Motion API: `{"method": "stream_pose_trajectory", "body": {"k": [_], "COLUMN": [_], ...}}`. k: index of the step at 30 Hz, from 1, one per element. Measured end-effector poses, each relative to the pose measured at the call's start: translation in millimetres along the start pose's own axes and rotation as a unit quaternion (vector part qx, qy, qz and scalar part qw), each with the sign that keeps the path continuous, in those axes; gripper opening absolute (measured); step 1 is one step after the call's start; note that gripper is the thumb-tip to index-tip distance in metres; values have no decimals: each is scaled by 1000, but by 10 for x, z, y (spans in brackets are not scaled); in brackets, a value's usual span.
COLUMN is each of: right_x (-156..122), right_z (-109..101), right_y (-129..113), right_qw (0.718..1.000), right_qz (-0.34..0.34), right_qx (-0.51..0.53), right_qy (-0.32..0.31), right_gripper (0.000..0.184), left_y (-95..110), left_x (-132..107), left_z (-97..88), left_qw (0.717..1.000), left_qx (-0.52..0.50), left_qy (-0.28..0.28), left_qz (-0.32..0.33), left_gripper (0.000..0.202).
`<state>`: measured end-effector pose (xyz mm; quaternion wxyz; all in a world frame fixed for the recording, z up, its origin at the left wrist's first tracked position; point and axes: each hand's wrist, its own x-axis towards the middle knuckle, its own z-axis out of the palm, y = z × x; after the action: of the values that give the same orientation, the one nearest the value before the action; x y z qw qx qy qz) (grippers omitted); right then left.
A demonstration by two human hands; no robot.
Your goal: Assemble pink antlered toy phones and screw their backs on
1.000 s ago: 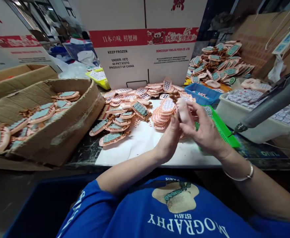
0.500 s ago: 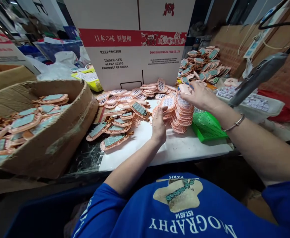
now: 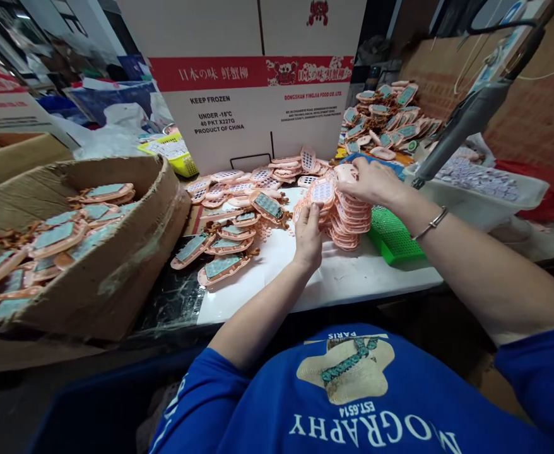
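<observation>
Pink plastic keypad shell point(image 3: 322, 191) is in the left hand point(image 3: 308, 236): I have the fingers closed round its lower edge, with the keys facing the camera. The right hand point(image 3: 374, 181) is just beyond it, with fingers curled shut on a second pink piece point(image 3: 346, 171) above the stack of shells point(image 3: 350, 221). I cannot tell how firmly that piece is pinched, nor whether the two pieces touch.

Both hands work over the white sheet point(image 3: 353, 280), with the green tray point(image 3: 395, 239) just right of the stack.

Progress, by my judgement: well under way, not near its end.
- Pieces fitted with green boards fill the open carton point(image 3: 130, 252) at the left.
- More boarded pieces point(image 3: 223, 265) lie loose on the sheet near the left hand.
- Loose keypad shells point(image 3: 239, 186) lie spread before the white box point(image 3: 258, 113), and the stack is tall, so plenty is unhandled.
- A further heap point(image 3: 385, 116) lies at the back right, well apart from the hands.

The hanging driver point(image 3: 466, 116) is untouched.
</observation>
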<state>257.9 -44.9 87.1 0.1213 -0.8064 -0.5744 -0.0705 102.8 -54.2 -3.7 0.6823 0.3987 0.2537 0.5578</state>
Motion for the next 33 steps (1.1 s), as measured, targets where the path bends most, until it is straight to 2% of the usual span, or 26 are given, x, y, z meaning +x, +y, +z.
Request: {"method": "stream_pose_trajectory", "body": {"k": [3,6,17,22,25,28,31,33], "right_x": [-33,-74,-63,-145,-331,-634,-941,-1104], "right_z": [18,37,81,-19,-145,-208,-87,70], "right_y": [17,50,93,44,-20,-48,23,92], "right_qw": [999,997,998,996,991,978,959,949], "right_qz": [-17,-31,-28,-31,-67,-130,-188,-206], "right_qx": [20,33,58,64,85,141,204,233], "right_qy": [37,55,27,50,83,77,57,47], "right_gripper": [67,65,67,56,54,57,64,67], "left_y": [-5,-22,-70,-43,20,98,118,83], "left_x": [-3,-10,-6,7,-25,-140,-329,-475], "left_z": [-7,-19,-55,-51,4,72,76,17], "left_qw": [1000,1000,999,999,998,990,977,972], "left_qx": [-11,-12,8,0,-39,-116,-153,-160], "left_qy": [1,-8,-21,-22,-19,-57,-125,-140], "left_qz": [4,-5,-25,-38,-41,-55,-79,-103], "left_gripper": [11,10,18,16,18,34,51,59]}}
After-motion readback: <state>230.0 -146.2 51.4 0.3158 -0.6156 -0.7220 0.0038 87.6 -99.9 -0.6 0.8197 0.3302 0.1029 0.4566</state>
